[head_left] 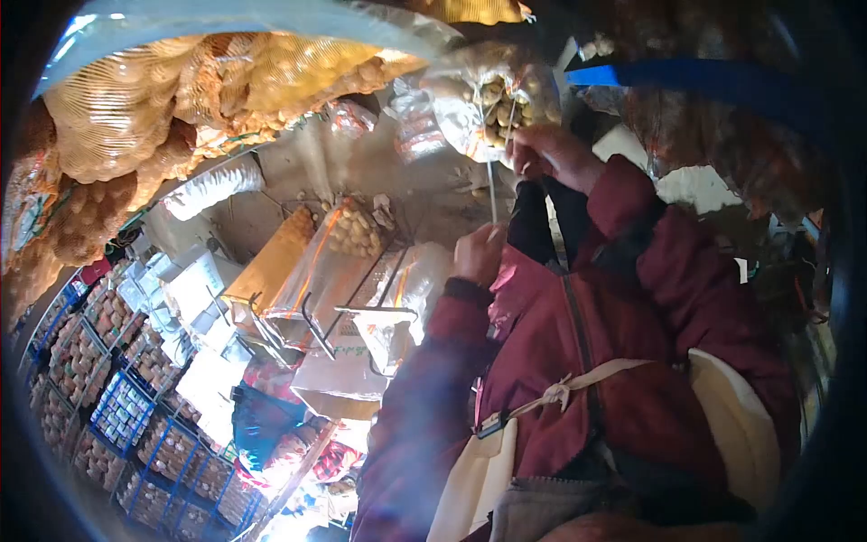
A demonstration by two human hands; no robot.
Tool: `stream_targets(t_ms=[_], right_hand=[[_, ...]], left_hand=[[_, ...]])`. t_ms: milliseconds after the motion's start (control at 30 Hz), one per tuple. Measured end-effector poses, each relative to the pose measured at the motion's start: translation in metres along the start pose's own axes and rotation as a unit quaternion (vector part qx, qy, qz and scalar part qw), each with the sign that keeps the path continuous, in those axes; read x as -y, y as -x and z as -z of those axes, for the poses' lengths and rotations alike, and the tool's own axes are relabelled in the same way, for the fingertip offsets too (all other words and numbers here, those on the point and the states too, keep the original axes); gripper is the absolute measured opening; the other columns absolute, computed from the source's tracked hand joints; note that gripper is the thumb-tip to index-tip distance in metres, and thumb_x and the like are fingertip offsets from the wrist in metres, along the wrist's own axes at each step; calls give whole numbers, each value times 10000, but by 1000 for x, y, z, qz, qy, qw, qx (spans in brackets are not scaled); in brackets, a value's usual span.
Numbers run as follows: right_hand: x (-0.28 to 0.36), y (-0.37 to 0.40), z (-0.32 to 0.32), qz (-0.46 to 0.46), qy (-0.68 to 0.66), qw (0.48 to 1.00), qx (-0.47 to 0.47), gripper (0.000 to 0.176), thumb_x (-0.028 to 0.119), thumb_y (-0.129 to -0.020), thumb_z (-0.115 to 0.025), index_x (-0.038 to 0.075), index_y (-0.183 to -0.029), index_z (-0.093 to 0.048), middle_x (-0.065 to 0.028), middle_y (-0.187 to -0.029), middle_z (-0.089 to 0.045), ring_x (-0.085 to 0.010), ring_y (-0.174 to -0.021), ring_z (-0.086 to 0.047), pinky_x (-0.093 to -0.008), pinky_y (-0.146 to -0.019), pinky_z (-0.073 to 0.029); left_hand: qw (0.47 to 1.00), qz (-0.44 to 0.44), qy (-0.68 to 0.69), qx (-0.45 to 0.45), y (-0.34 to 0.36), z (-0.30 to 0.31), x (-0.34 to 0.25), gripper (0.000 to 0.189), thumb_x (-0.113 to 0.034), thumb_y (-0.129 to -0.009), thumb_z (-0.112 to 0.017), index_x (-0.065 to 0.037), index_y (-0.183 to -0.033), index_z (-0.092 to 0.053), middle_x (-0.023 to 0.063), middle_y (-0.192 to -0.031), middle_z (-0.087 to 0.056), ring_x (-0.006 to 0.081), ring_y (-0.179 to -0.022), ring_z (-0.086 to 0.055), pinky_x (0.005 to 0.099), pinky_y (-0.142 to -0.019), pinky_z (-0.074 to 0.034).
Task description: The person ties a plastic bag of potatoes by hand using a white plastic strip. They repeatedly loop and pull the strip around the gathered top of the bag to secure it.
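Note:
A clear plastic bag [452, 113] with several potatoes [498, 113] inside stands in front of me, at the top middle of the head view. White string [492, 188] runs down from the bag to my left hand [479, 253], whose fingers are closed on its lower end. My right hand [553, 154] is higher, right beside the bag, its fingers pinched around another stretch of the string. Both strands look taut. Exactly how the string is fixed to the bag cannot be made out.
Net sacks of potatoes [113, 113] are piled at the upper left. An open bag of potatoes [357, 230] hangs in a metal frame near a cardboard box [339, 384]. Blue crates [126, 411] are stacked at lower left. A white plastic roll [212, 188] lies on the floor.

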State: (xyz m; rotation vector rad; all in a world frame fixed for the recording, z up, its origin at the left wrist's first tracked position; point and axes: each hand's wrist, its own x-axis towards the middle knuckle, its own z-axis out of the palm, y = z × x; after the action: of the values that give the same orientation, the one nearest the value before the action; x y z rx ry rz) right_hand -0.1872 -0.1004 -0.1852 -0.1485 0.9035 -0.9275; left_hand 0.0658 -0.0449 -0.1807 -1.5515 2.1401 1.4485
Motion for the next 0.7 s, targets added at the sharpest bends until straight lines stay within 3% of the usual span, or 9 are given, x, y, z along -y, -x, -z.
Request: stream_targets(t_ms=[67, 133, 167, 233, 300, 367, 567, 633, 700], right_hand=[[-21, -3, 12, -30, 34, 999, -4, 335, 348, -898, -531, 68, -720, -582, -37, -665, -579, -125, -546, -568, -238, -486, -445], [-13, 12, -4, -65, 85, 993, -59, 431, 391, -881, -539, 78, -585, -538, -40, -508, -528, -115, -384, -477, -247, -398, -380], [-17, 16, -3, -59, 83, 993, -60, 431, 391, -881, -539, 78, -585, -538, -40, -508, -528, -115, -384, -477, -247, -398, -380], [-31, 26, 5, -40, 121, 991, -50, 444, 377, -894, -523, 77, -566, -518, -25, -495, -488, -107, -392, -463, -253, -395, -366], [-31, 40, 5, -35, 152, 986, -57, 429, 340, -900, -523, 75, -562, -505, -14, -479, -456, -101, -401, -463, -257, -399, -373], [-20, 55, 3, -25, 139, 984, -106, 368, 336, -906, -513, 85, -637, -515, -6, -534, -491, -80, -449, -475, -254, -422, -373], [13, 48, 9, 41, 253, 953, -159, 370, 313, -911, -501, 97, -611, -492, 22, -515, -424, -52, -406, -386, -222, -367, -303], [23, 41, 10, 61, 278, 943, -175, 409, 334, -875, -546, 94, -550, -490, 19, -467, -431, -69, -380, -406, -250, -363, -338], [30, 31, 14, 91, 277, 942, -163, 412, 331, -877, -542, 89, -548, -490, 12, -467, -430, -74, -380, -408, -252, -364, -339]], left_hand=[[1000, 2, -27, 0, 16, 34, -13, 309, -322, -881, -497, -48, -876, -640, 183, -751, -622, 394, -714, -600, 438, -655, -468], [973, 151, 175, 20, 24, 75, -36, 244, -249, -877, -536, -29, -866, -642, 135, -724, -607, 297, -672, -590, 389, -651, -464], [974, 147, 171, 21, 17, 81, -34, 244, -249, -877, -536, -29, -866, -642, 135, -724, -607, 297, -672, -590, 389, -651, -464], [967, -27, 248, -51, -10, 95, -42, 182, -172, -871, -562, -6, -837, -627, 102, -781, -567, 215, -711, -543, 345, -677, -448], [975, -151, 96, -135, -42, 120, -94, 110, -105, -847, -594, -2, -818, -617, 109, -884, -548, 224, -790, -533, 339, -723, -440], [937, -163, 248, -186, -69, 124, -140, 68, -72, -823, -624, -13, -789, -617, 89, -934, -550, 240, -841, -523, 349, -730, -442], [895, -280, 157, -311, -109, 127, -149, 49, -72, -784, -699, -42, -802, -664, 63, -998, -555, 212, -992, -485, 346, -834, -417], [880, -274, 273, -276, -116, 129, -144, 199, -239, -809, -693, -44, -847, -683, 62, -980, -583, 197, -956, -507, 340, -868, -398], [909, -194, 364, -68, -126, 121, -106, 274, -245, -920, -530, -98, -1139, -602, 100, -1060, -609, 203, -1051, -524, 321, -884, -430]])
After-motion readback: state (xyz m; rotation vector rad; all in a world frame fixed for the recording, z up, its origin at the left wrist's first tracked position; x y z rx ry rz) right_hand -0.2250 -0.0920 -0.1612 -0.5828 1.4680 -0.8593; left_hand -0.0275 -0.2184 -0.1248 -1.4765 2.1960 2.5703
